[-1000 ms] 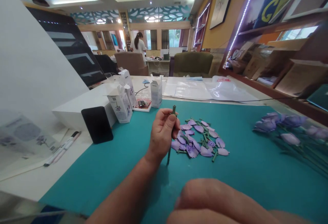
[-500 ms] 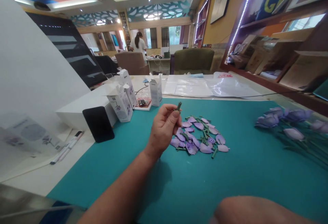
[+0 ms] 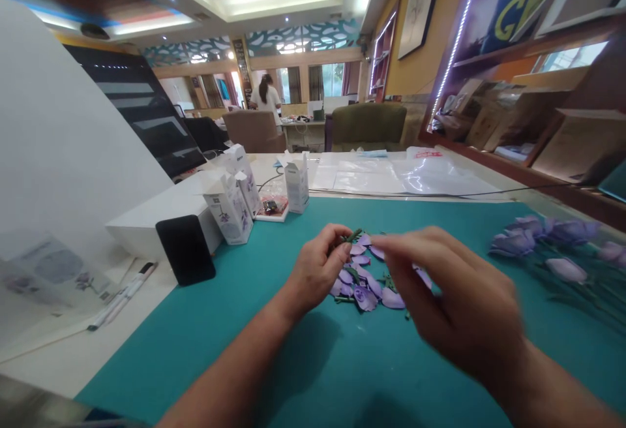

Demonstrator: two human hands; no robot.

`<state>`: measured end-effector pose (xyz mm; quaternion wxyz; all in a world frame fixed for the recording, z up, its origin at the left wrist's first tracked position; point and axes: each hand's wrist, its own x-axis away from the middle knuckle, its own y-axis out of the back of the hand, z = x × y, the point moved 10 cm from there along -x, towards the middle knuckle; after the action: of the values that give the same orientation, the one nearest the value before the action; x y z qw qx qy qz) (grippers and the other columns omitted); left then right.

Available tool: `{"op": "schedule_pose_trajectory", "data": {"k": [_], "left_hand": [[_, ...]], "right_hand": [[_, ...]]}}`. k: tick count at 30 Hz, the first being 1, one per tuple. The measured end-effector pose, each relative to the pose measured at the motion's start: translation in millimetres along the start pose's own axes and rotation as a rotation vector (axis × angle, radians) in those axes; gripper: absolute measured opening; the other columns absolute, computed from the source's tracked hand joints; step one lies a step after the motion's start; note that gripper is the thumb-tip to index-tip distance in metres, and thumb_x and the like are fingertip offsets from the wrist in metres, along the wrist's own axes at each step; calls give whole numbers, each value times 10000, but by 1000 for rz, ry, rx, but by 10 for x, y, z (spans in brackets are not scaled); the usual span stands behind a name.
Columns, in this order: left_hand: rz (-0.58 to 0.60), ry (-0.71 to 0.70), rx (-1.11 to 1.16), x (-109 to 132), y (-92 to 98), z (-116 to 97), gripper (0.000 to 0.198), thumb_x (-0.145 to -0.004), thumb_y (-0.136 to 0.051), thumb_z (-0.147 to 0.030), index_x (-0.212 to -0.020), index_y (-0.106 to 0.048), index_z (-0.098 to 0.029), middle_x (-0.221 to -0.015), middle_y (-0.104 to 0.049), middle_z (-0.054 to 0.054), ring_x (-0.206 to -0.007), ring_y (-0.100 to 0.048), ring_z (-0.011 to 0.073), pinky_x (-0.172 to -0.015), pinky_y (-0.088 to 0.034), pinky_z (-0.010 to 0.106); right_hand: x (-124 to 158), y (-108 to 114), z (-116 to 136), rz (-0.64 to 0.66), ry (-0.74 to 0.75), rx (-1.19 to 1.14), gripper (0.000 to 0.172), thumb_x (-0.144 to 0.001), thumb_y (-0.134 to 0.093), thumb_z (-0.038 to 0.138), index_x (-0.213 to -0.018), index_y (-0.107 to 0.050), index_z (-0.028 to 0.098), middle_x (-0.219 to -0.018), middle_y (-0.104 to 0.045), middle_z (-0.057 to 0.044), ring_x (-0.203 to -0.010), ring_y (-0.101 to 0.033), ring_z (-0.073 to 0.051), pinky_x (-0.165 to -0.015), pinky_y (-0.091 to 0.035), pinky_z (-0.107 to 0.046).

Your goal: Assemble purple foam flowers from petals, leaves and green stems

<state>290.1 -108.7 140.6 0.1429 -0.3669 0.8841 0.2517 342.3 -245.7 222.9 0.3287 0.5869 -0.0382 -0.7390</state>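
My left hand pinches a short green plastic stem piece between thumb and fingers, above the near-left side of a loose pile. My right hand, blurred by motion, is raised over the right part of that pile, its fingertips drawn together close to the stem piece. Whatever they may pinch I cannot make out. Lilac petals and small green stem pieces make up the pile on the teal mat. The right hand hides part of it.
Assembled lilac flowers lie on the right. Open white boxes, a black tablet-like panel and pens stand or lie left. Clear plastic bags lie behind the mat. A person stands far back.
My right hand has come up from the bottom edge towards my left hand. The stem piece in my left hand has tipped from upright to slanting right, and the view has tilted up slightly.
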Motion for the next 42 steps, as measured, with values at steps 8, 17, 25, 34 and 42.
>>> {"op": "schedule_pose_trajectory", "data": {"k": [8,17,25,34,42], "left_hand": [[38,-78,-255,10,-81,25,215,-896,-469,-301,-948,-652,-201,-788,-663,30,-724,-581,162,-669,-402,254],[-34,-125,-158,-10,-50,-178,195,-881,-498,-255,-901,-686,-209,-741,-662,18,-669,-568,145,-646,-404,236],[-96,33,102,-75,142,-233,233,-854,-544,-364,-807,-670,-174,-572,-510,-11,-520,-441,105,-471,-335,211],[-287,48,663,-39,272,-146,247,-822,-586,-434,-807,-619,-189,-545,-492,-40,-409,-357,49,-404,-261,179],[-241,155,737,-48,137,121,249,-804,-614,-411,-810,-610,-162,-578,-502,-39,-419,-377,36,-416,-275,176]], "right_hand": [[72,-567,-882,233,-342,-219,123,-824,-603,293,-798,-664,188,-708,-690,-12,-640,-609,-143,-571,-460,-253],[-43,-542,-738,226,-336,-325,133,-825,-592,265,-728,-633,184,-663,-662,-1,-622,-590,-126,-572,-447,-247],[44,-339,-2118,174,-704,-125,315,-883,-456,384,-946,-634,132,-767,-689,-62,-634,-613,-126,-587,-490,-243],[427,-877,-3107,628,-767,380,149,-824,-572,184,-886,-707,171,-924,-712,-76,-923,-635,-214,-813,-468,-300],[550,-1208,-3213,857,-731,554,299,-895,-544,323,-1160,-566,187,-1186,-577,-78,-996,-591,-203,-828,-507,-397]]}}
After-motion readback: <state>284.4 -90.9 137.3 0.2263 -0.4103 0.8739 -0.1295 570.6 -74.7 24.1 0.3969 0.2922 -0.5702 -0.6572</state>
